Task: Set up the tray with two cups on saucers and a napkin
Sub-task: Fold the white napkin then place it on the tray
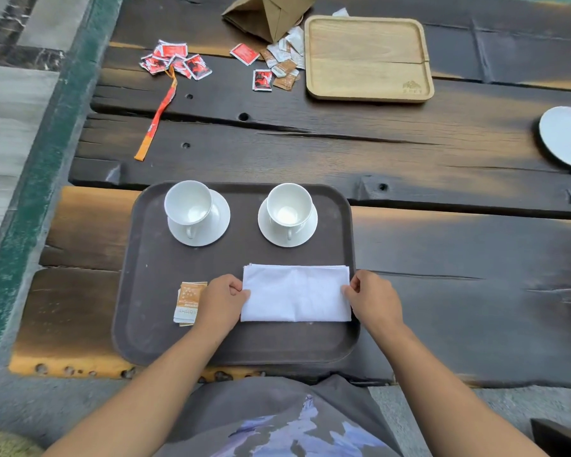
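Left hand (223, 300) and right hand (373, 300) each pinch a short end of folded white napkin (295, 293), flat on brown tray (145, 338); beyond, empty left cup (188, 202) and right cup (289, 204) stand on saucers (221, 222).

both hands (223, 300) pinching napkin (295, 293), brown tray (152, 291)

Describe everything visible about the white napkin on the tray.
The napkin is plain white cloth, folded into a flat rectangle, layered edges showing along its far side, a faint crease near the middle. It lies crosswise on the near half of the dark tray. The left hand pinches its left edge, the right hand its right edge.
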